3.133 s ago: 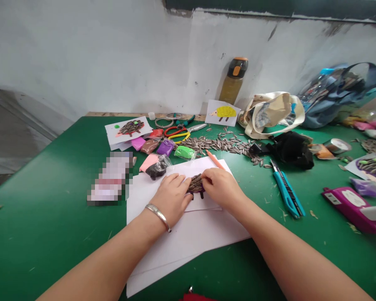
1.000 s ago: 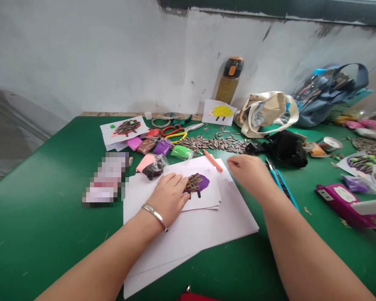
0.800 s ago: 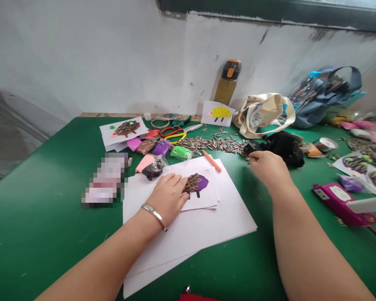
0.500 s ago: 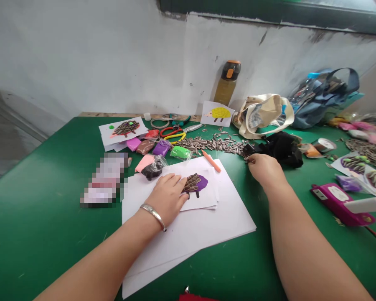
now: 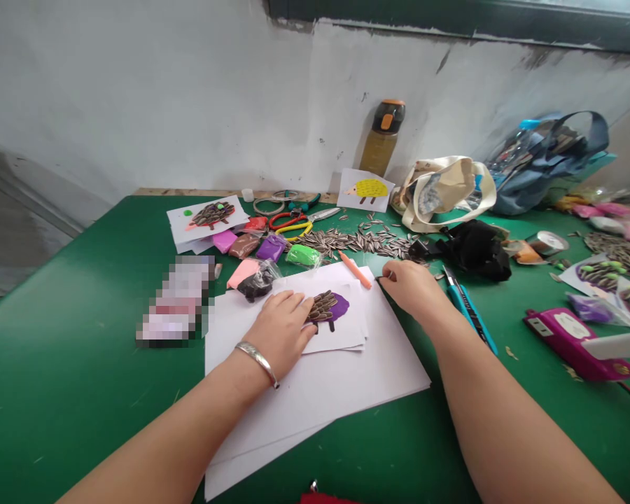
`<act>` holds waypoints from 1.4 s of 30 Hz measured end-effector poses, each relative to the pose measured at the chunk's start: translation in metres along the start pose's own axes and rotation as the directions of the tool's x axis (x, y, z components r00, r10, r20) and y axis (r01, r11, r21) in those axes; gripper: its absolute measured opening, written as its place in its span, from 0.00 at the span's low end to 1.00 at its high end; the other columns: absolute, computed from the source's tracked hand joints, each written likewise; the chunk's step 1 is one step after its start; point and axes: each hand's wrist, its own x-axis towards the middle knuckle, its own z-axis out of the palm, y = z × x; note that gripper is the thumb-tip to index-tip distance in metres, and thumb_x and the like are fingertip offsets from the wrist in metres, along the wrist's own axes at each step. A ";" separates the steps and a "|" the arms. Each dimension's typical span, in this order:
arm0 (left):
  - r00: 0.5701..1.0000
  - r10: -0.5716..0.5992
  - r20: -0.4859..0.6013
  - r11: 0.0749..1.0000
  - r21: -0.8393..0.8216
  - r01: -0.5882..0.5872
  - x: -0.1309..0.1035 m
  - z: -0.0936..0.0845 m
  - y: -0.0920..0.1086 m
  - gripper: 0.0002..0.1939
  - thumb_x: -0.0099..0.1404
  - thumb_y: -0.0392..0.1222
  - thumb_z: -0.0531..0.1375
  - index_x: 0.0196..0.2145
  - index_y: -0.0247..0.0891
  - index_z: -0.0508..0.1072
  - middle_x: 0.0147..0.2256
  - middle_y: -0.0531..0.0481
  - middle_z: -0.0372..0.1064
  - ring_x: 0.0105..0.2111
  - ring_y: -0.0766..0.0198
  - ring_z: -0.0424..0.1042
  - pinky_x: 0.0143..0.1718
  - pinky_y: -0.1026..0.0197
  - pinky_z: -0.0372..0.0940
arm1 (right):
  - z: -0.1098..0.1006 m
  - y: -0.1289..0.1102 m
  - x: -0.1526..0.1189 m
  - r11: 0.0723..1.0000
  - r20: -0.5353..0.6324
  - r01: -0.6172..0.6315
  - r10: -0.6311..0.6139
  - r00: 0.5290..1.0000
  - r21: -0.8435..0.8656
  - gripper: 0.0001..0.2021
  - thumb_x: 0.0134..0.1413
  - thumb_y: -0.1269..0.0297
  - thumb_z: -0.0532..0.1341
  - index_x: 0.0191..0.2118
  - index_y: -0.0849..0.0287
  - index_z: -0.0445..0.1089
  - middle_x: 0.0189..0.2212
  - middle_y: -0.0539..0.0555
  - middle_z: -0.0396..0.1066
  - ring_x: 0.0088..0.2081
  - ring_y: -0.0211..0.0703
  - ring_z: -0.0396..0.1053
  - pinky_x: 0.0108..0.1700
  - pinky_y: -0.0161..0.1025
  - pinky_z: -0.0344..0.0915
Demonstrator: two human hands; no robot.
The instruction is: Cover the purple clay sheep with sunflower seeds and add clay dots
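My left hand (image 5: 281, 332) lies flat with fingers stretched over the left part of a small white card (image 5: 341, 339). The card bears a purple clay shape (image 5: 339, 308) with short dark legs. Overlapping sunflower seeds (image 5: 321, 306) cover its left side, partly hidden by my fingers. My right hand (image 5: 407, 283) hovers by the right edge of the larger paper sheets (image 5: 378, 371), its thumb and fingers pinched on a small dark sunflower seed, mostly hidden. Beyond the hands spreads a pile of loose sunflower seeds (image 5: 367, 241).
An orange marker (image 5: 355, 269) lies on the paper's top edge. Bagged clay (image 5: 270, 246), scissors (image 5: 302, 227) and a phone (image 5: 178, 301) are to the left. A blue utility knife (image 5: 467, 308), black cloth (image 5: 477, 250) and magenta glue-gun-like device (image 5: 572, 343) sit right. A bottle (image 5: 382, 140) stands behind.
My right hand has drawn back leftward from the seed pile toward the card, uncovering the utility knife. My left hand stays in place.
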 end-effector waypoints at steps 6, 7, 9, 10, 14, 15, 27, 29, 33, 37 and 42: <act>1.000 0.006 -0.006 1.000 -0.004 -0.006 0.000 -0.001 0.001 0.17 0.66 0.41 0.54 0.51 0.35 0.66 0.49 0.41 0.68 0.51 0.50 0.63 0.56 0.44 0.58 | 0.003 -0.001 0.000 0.999 -0.010 -0.013 0.014 1.000 0.039 0.15 0.48 0.73 0.53 0.41 0.59 0.71 0.31 0.55 0.71 0.32 0.43 0.65 0.30 0.35 0.52; 1.000 0.004 -0.002 1.000 -0.003 -0.004 0.000 -0.002 0.001 0.17 0.66 0.41 0.54 0.51 0.34 0.66 0.49 0.41 0.68 0.51 0.50 0.63 0.56 0.44 0.58 | 0.003 -0.001 0.000 0.999 -0.008 -0.014 0.014 1.000 0.036 0.17 0.47 0.74 0.53 0.43 0.59 0.70 0.32 0.56 0.71 0.33 0.44 0.66 0.31 0.35 0.53; 1.000 -0.010 0.016 1.000 0.002 0.010 0.001 -0.002 0.002 0.18 0.66 0.41 0.54 0.52 0.33 0.66 0.49 0.40 0.67 0.52 0.50 0.63 0.57 0.45 0.58 | 0.004 -0.001 0.000 1.000 -0.003 -0.005 0.005 1.000 0.020 0.18 0.47 0.74 0.52 0.44 0.59 0.71 0.33 0.57 0.72 0.35 0.45 0.66 0.32 0.35 0.53; 1.000 -0.017 0.025 1.000 0.003 0.017 0.001 -0.003 0.002 0.19 0.66 0.41 0.54 0.52 0.32 0.66 0.49 0.40 0.67 0.52 0.50 0.63 0.57 0.45 0.57 | 0.004 -0.001 0.001 1.000 -0.004 -0.001 0.001 1.000 0.014 0.18 0.47 0.74 0.52 0.43 0.59 0.72 0.33 0.57 0.72 0.35 0.45 0.66 0.32 0.36 0.54; 0.998 -0.030 0.047 1.000 -0.002 0.030 0.002 -0.005 0.004 0.19 0.66 0.41 0.54 0.53 0.30 0.66 0.51 0.38 0.66 0.53 0.49 0.62 0.57 0.45 0.57 | 0.001 -0.004 -0.002 0.995 -0.044 -0.041 0.045 0.998 0.092 0.12 0.48 0.72 0.53 0.34 0.57 0.72 0.30 0.55 0.72 0.32 0.44 0.66 0.31 0.36 0.54; 0.999 -0.029 0.045 1.000 -0.002 0.029 0.002 -0.005 0.004 0.19 0.66 0.41 0.54 0.53 0.30 0.66 0.51 0.38 0.66 0.52 0.49 0.62 0.57 0.45 0.57 | -0.001 -0.005 -0.003 0.987 -0.066 -0.055 0.066 0.996 0.152 0.10 0.48 0.70 0.53 0.33 0.57 0.71 0.29 0.54 0.72 0.32 0.43 0.65 0.31 0.36 0.54; 0.999 0.000 0.050 1.000 -0.017 0.001 0.003 -0.007 0.004 0.12 0.65 0.40 0.55 0.45 0.35 0.68 0.45 0.42 0.68 0.46 0.52 0.65 0.52 0.46 0.60 | -0.004 -0.064 -0.036 0.770 0.023 0.154 -0.214 0.977 0.619 0.07 0.50 0.69 0.55 0.30 0.54 0.70 0.26 0.50 0.72 0.24 0.38 0.64 0.30 0.35 0.59; 0.999 0.004 0.033 1.000 -0.028 -0.003 0.003 -0.007 0.004 0.11 0.65 0.40 0.55 0.44 0.36 0.69 0.44 0.42 0.68 0.45 0.53 0.65 0.51 0.47 0.60 | -0.001 -0.066 -0.037 0.776 0.025 0.179 -0.243 0.970 0.605 0.09 0.50 0.70 0.54 0.31 0.54 0.72 0.27 0.51 0.74 0.25 0.40 0.66 0.32 0.36 0.60; 1.000 0.009 0.026 1.000 -0.022 -0.009 0.003 -0.006 0.004 0.12 0.65 0.40 0.55 0.45 0.36 0.68 0.44 0.43 0.68 0.45 0.53 0.65 0.51 0.47 0.60 | 0.001 -0.066 -0.036 0.805 0.036 0.181 -0.243 0.969 0.565 0.10 0.52 0.71 0.55 0.32 0.54 0.73 0.27 0.52 0.75 0.28 0.42 0.70 0.33 0.37 0.62; 0.999 0.007 0.044 1.000 -0.012 -0.006 0.003 -0.006 0.003 0.11 0.65 0.40 0.55 0.45 0.36 0.68 0.45 0.42 0.68 0.46 0.53 0.64 0.52 0.47 0.60 | 0.000 -0.067 -0.036 0.829 0.018 0.202 -0.248 0.969 0.522 0.09 0.52 0.70 0.56 0.32 0.54 0.73 0.29 0.52 0.76 0.29 0.41 0.70 0.34 0.36 0.62; 1.000 0.014 0.016 1.000 -0.025 -0.014 0.003 -0.006 0.003 0.13 0.65 0.40 0.54 0.47 0.36 0.68 0.44 0.43 0.68 0.45 0.53 0.65 0.51 0.47 0.60 | 0.000 -0.070 -0.036 0.827 0.021 0.233 -0.284 0.959 0.512 0.10 0.52 0.72 0.55 0.31 0.54 0.73 0.27 0.50 0.74 0.27 0.39 0.68 0.32 0.35 0.60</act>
